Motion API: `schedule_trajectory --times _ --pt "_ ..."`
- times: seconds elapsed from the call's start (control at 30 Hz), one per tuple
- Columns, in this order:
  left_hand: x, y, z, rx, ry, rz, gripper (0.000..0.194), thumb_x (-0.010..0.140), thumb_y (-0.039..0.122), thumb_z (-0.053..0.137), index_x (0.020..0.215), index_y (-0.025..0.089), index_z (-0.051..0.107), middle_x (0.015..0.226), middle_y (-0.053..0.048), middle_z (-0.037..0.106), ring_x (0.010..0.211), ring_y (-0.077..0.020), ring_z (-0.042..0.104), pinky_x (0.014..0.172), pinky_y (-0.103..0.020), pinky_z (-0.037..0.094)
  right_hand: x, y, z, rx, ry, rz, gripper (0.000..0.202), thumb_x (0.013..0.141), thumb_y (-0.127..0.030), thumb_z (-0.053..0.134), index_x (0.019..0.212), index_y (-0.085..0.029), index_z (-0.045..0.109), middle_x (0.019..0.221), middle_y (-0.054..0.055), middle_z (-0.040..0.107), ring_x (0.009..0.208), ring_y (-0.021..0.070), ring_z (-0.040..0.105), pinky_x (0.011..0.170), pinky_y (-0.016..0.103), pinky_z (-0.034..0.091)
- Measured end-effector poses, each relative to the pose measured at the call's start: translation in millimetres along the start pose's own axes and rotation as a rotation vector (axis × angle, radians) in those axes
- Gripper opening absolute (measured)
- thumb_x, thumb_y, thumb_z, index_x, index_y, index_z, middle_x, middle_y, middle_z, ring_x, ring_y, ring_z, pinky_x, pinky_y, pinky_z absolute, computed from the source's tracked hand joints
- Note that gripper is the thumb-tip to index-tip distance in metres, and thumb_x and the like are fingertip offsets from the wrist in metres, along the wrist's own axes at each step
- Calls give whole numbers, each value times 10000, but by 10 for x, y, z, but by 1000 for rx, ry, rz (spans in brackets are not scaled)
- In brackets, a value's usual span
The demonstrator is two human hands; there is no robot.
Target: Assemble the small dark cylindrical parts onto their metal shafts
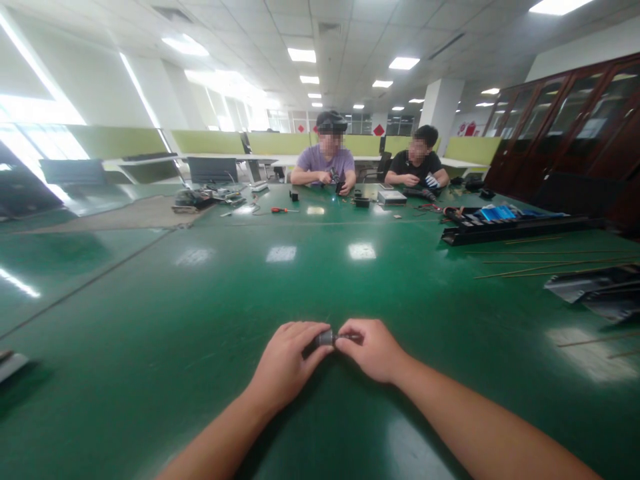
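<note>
Over the near middle of the green table (215, 287), my two hands meet at a small tool. My left hand (290, 357) is closed around a short grey metal cylinder (326, 338), thumb below and fingers above. A thin dark shaft (341, 337) reaches from the cylinder toward the right. My right hand (373, 347) pinches this shaft between thumb and fingers. It looks like a drill chuck or hole saw with a bit, but I cannot make out which. My fingers hide much of both pieces.
Across the table sit two people (327, 160) (417, 163) handling small parts. A red-handled screwdriver (281, 210) lies before them. Electronic parts (210, 197) are heaped at the far left. On the right are a long black housing (500, 227), thin rods (540, 270) and dark metal pieces (600, 290).
</note>
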State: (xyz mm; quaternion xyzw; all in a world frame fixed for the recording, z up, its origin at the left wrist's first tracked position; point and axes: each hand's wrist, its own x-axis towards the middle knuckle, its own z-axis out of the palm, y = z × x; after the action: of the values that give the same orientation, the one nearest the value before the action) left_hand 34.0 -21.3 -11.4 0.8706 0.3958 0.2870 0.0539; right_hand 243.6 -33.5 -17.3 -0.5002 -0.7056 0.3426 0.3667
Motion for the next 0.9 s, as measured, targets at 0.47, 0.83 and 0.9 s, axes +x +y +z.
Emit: schedule_trajectory --times 0.47,0.83,0.9 --pt "-7 -19 -2 17 5 5 265 908 373 642 1147 259 652 1093 -39 722 1012 -234 655 923 -402 491 5 7 -5 -3 7 -3 150 851 -289 627 810 -188 730 755 10 723 679 155 631 649 238 447" --pt "-11 -36 -20 8 27 -4 272 912 383 625 1149 254 663 1097 -48 723 1019 -237 661 928 -398 512 -11 35 -1 30 45 -43 159 839 -286 666 920 -225 789 851 22 772 742 190 686 703 271 504" --pt "-13 -33 -20 7 31 -10 272 910 383 629 1150 259 663 1101 -44 722 1021 -236 660 927 -399 515 -9 42 1 42 48 -43 163 836 -282 671 931 -225 790 858 23 775 745 190 690 711 273 512"
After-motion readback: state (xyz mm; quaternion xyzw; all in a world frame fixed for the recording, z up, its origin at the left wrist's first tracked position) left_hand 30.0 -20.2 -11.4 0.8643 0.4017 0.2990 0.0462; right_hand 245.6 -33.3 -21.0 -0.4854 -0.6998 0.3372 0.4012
